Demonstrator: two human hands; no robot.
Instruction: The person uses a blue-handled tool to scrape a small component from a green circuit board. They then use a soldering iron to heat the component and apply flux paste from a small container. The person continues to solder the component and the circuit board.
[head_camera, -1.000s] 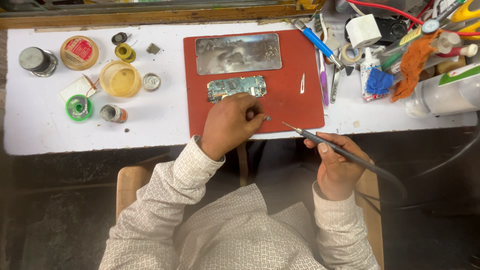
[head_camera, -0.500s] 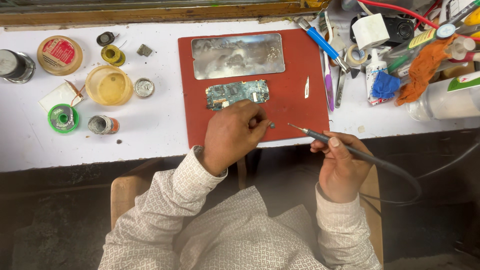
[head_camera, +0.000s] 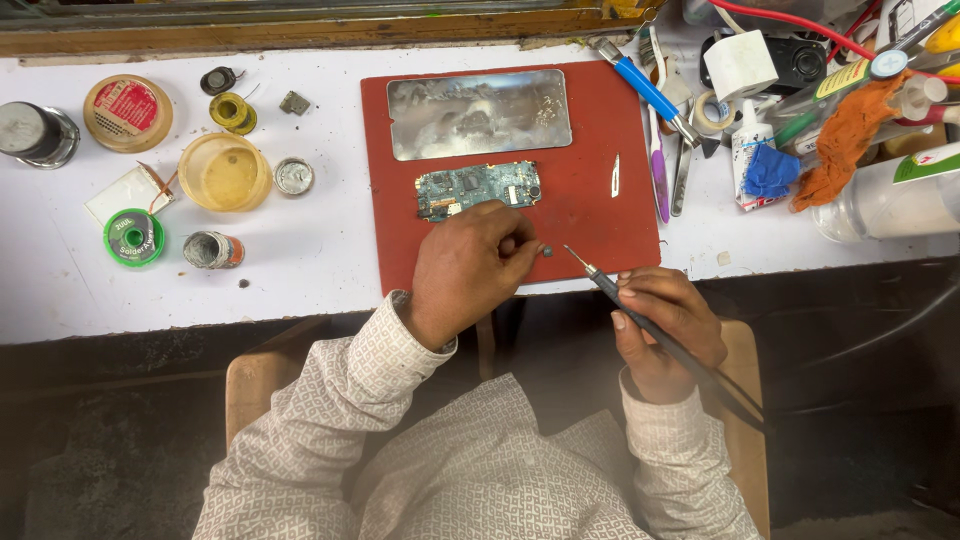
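I see a cluttered white surface (head_camera: 300, 260) with a red mat (head_camera: 600, 215). Just beyond my left grip (head_camera: 470, 270), fingers curled together, lies the bare circuit board (head_camera: 478, 188); my right grip (head_camera: 665, 325) is clamped on the soldering iron (head_camera: 640, 320).

A matt red rubbery mat (head_camera: 590, 215) carries a dull, smudged metal plate (head_camera: 478, 112) and a glossy green circuit board (head_camera: 476, 188). The white worktop (head_camera: 300, 270) looks smooth and stained; the soldering iron (head_camera: 640, 310) has a metal tip and matt black handle.
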